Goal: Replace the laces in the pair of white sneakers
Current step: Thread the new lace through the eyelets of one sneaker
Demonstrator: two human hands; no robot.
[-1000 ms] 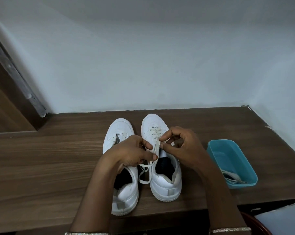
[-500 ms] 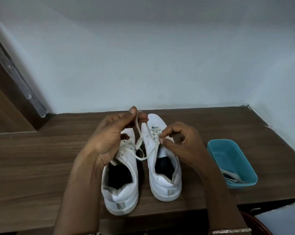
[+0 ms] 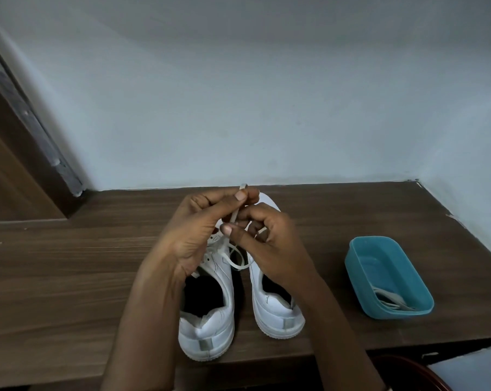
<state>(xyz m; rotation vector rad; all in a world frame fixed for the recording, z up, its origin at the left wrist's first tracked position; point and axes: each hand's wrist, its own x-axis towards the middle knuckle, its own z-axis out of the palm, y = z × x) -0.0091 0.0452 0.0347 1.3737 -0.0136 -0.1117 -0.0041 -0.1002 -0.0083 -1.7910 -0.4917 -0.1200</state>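
Two white sneakers stand side by side on the wooden table (image 3: pixel 69 263), heels toward me: the left sneaker (image 3: pixel 210 314) and the right sneaker (image 3: pixel 275 303). A white lace (image 3: pixel 238 263) loops between them and runs up to my hands. My left hand (image 3: pixel 199 230) pinches the lace end between thumb and forefinger above the shoes' toes. Just below it, my right hand (image 3: pixel 267 241) pinches the same lace. The front parts of both shoes are hidden behind my hands.
A teal plastic tub (image 3: pixel 388 275) with white laces (image 3: pixel 391 299) in its near end sits on the table right of the shoes. A pale wall runs behind and on the right. A wooden panel stands at the far left. The table's front edge is close to the heels.
My left hand has pulled the lace end up and rightward, away from me, over the shoes' toes. My right hand has risen to meet it and now pinches the lace below it.
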